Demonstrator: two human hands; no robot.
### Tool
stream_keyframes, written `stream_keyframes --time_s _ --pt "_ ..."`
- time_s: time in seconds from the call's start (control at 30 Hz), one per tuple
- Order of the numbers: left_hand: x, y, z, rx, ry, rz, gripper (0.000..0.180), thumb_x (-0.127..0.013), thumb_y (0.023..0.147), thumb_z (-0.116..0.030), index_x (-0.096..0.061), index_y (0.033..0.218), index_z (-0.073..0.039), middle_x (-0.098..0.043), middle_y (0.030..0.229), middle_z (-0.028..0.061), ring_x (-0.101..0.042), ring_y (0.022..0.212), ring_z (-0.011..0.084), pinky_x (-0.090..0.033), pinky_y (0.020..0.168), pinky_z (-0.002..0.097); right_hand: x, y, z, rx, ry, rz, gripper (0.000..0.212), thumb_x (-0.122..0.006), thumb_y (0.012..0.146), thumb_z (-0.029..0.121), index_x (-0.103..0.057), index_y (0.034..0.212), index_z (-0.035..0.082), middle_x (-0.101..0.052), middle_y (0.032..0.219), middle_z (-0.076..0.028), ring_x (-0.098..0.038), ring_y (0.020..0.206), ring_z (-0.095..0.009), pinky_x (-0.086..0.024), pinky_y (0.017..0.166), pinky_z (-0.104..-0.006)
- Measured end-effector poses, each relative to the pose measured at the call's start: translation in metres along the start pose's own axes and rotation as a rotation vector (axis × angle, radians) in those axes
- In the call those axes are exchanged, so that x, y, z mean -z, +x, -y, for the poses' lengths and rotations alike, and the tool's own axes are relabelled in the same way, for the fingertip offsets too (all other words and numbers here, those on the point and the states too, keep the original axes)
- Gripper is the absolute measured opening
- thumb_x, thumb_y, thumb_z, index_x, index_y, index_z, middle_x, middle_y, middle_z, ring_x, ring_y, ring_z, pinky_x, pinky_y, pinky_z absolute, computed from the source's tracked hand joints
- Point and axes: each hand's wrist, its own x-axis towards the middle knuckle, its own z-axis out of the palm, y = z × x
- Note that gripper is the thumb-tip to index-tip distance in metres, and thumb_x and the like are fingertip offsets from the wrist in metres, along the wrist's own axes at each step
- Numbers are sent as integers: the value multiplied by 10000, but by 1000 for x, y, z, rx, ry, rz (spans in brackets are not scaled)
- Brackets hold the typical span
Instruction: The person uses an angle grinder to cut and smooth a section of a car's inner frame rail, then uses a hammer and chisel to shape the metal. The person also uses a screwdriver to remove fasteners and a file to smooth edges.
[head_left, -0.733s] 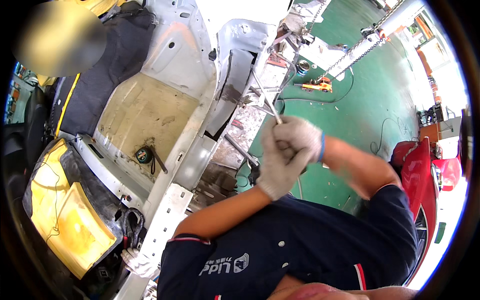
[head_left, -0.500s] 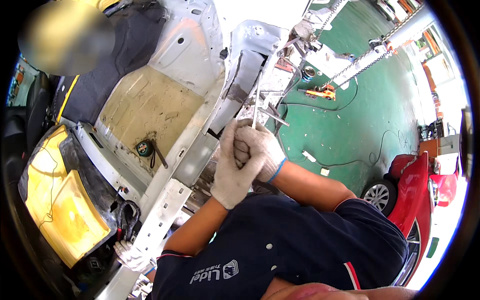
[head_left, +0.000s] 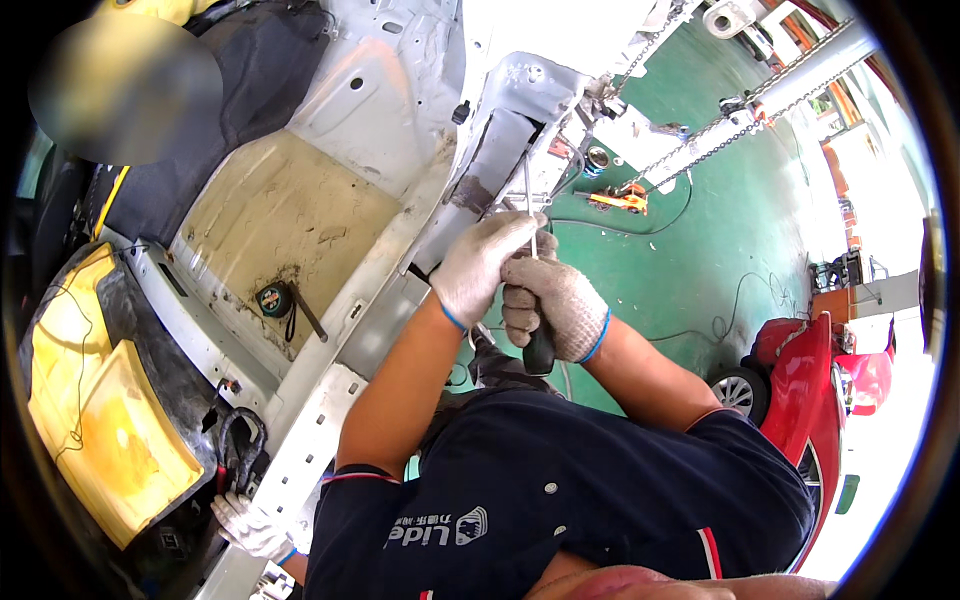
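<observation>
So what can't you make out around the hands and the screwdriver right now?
- Head view: the screwdriver handle is mostly wrapped by the right hand; only its dark end shows.
- Its tip disappears against the white car body, too small to tell what it touches.
- The left hand covers part of the shaft.
- A blurred patch hides the upper left corner.

Sunlit workshop with green floor (head_left: 740, 250), red car (head_left: 810, 400) and hanging chains (head_left: 700, 140).
</observation>
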Motion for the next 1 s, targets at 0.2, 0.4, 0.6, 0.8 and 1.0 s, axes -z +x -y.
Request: stream_keyframes --time_s 0.2,0.4,0.6,0.8,1.0 --pt "3 16 -21 104 -67 100 255 -633 1043 -193 -718 1099 41 -746 915 126 -721 838 217 -570 777 346 -8 -2 9 7 -25 0 169 -590 1046 255 -540 932 142 -464 666 39 -441 527 -100 -432 513 -327" --pt "-5 27 5 -56 -187 81 267 -628 1053 -191 -690 1104 64 -724 860 131 -716 828 237 -572 811 364 -4 -45 -2 69 -22 -55 250 -609 1026 203 -578 1188 15 -518 726 -25 -519 597 -147 -469 558 -327" --pt "-30 40 32 -181 -82 -8 303 -587 1096 -238 -672 1151 47 -754 914 127 -741 888 210 -586 846 353 47 -59 17 -32 -460 -131 267 -645 974 122 -556 1193 -3 -515 676 -16 -456 448 -127 -322 401 -293" --pt "-55 59 42 -170 -100 -53 254 -565 1114 -226 -654 1145 9 -764 964 122 -739 852 195 -608 841 349 94 -51 63 -26 -1006 -266 193 -656 912 146 -629 1059 23 -583 726 -38 -549 571 -135 -456 500 -333" --pt "-71 75 52 -242 -168 -29 219 -504 1134 -187 -577 1245 -12 -750 1023 159 -749 935 249 -608 837 376 117 -42 92 59 -1496 -362 259 -673 886 193 -670 1060 3 -708 864 -198 -683 779 -342 -551 757 -467"
